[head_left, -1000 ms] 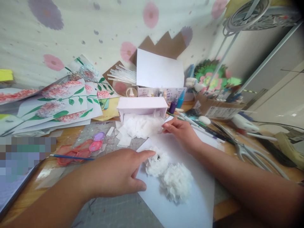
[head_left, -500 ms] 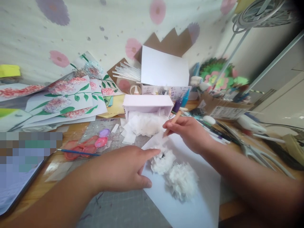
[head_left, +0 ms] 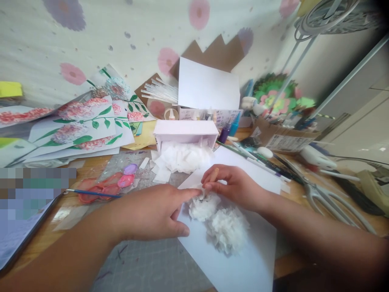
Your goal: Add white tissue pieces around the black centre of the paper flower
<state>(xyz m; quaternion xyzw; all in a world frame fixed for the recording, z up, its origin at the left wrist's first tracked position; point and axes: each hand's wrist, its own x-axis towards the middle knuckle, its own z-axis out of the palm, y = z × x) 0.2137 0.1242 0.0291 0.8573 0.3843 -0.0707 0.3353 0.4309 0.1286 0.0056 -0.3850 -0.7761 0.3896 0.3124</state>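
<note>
My right hand pinches a short wooden stick, its lower end at the top of a fluffy white paper flower. My left hand has its index finger stretched to the edge of that same flower, thumb apart, nothing in its grasp. A second, fuller white flower lies just to the right on a white sheet. Behind them, thin white paper pieces spill from an open white box.
Painted flower sheets and a pixelated screen are on the left. Red and purple plastic pieces lie on the grey mat. Scissors, pens and a cardboard box are at the right.
My right hand has moved down with the stick, from above the paper pieces' edge to the smaller flower. My left hand keeps almost the same pose. The whole view has shifted slightly.
</note>
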